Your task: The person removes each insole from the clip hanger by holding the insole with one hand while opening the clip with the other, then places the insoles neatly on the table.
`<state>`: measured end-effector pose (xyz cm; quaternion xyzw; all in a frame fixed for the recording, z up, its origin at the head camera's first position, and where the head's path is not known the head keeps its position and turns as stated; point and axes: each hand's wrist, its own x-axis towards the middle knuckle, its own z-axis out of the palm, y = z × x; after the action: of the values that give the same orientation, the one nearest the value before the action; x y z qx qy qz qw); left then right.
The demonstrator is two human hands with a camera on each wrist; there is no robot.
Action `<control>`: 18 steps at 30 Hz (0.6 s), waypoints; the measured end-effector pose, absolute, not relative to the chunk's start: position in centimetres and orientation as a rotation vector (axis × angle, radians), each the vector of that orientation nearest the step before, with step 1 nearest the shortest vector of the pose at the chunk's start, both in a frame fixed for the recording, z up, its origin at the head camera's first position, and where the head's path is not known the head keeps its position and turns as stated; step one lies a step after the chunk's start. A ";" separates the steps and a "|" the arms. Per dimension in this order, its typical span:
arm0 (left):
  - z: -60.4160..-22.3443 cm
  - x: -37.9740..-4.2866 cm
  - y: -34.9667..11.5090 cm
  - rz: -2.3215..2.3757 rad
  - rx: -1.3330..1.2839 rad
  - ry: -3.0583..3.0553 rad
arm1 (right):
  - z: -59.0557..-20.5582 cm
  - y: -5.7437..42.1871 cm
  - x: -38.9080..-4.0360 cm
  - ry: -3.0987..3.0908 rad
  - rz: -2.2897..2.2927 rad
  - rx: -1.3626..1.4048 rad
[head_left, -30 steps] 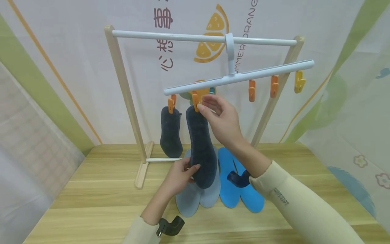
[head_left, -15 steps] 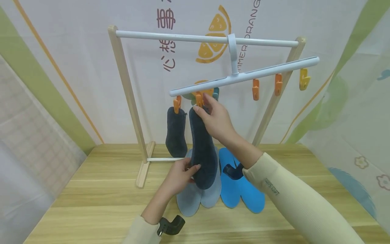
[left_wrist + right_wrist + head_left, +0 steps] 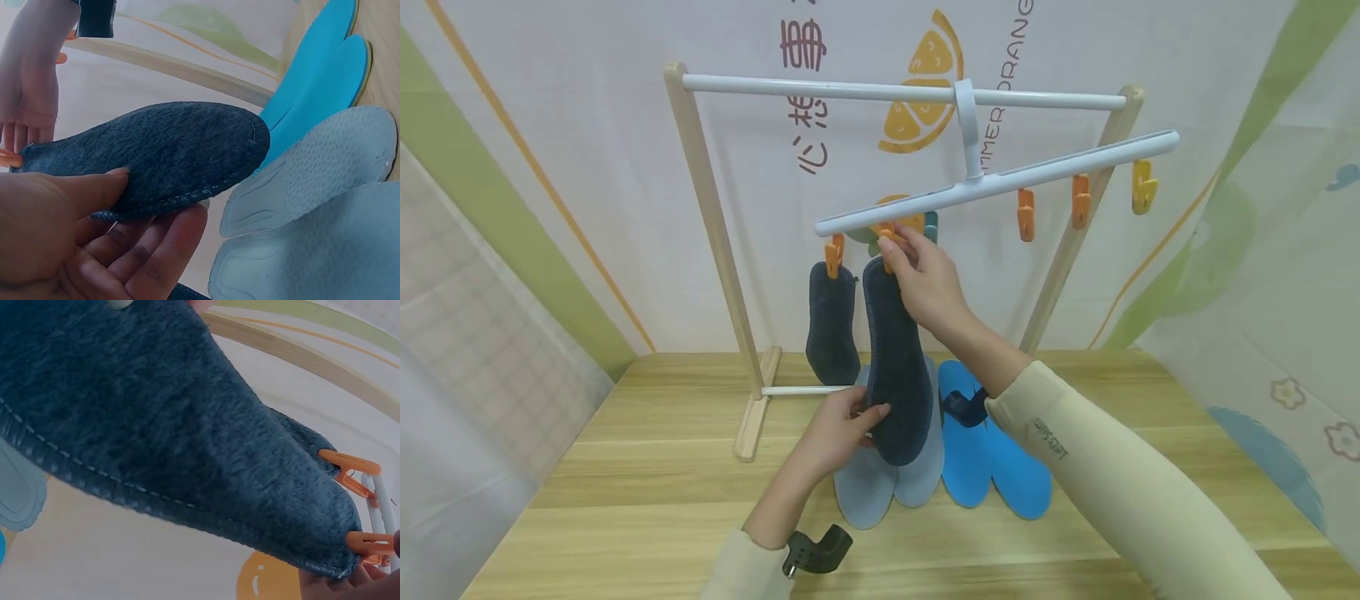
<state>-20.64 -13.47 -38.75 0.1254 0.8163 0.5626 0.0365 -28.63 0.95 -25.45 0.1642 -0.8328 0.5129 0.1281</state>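
In the head view, my left hand (image 3: pixel 838 429) pinches a dark fuzzy insole (image 3: pixel 898 375) by its side edge, thumb on its face and fingers behind. My right hand (image 3: pixel 932 287) pinches the handles of an orange clip (image 3: pixel 372 542) at the top of that insole. Seen from the right wrist, the clip's jaws lie over the insole's narrow end, with fingers beneath. This clip hangs from a white hanger (image 3: pixel 1030 181), which tilts down to the left. Beside it, a second dark insole (image 3: pixel 832 325) hangs from another orange clip (image 3: pixel 833 257).
The hanger hooks over the white bar of a wooden-sided rack (image 3: pixel 711 217). Two orange clips (image 3: pixel 1026 217) and a yellow clip (image 3: pixel 1143 190) hang at its right. Grey insoles (image 3: pixel 865 492) and blue insoles (image 3: pixel 1022 479) lie on the wooden table (image 3: pixel 647 500).
My right hand has shifted a little left, its thumb moving up onto the clip's handles. The hanger's right end has risen slightly. My left hand keeps its hold on the insole.
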 end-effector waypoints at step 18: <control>-38.7 -20.6 -13.7 1.710 0.384 2.484 | -25.3 0.2 -29.1 -2.320 1.527 0.509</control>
<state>-20.61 -13.72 -38.69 0.1262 0.8160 0.5618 0.0506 -29.13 0.20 -25.30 0.1779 -0.8112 0.5341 0.1583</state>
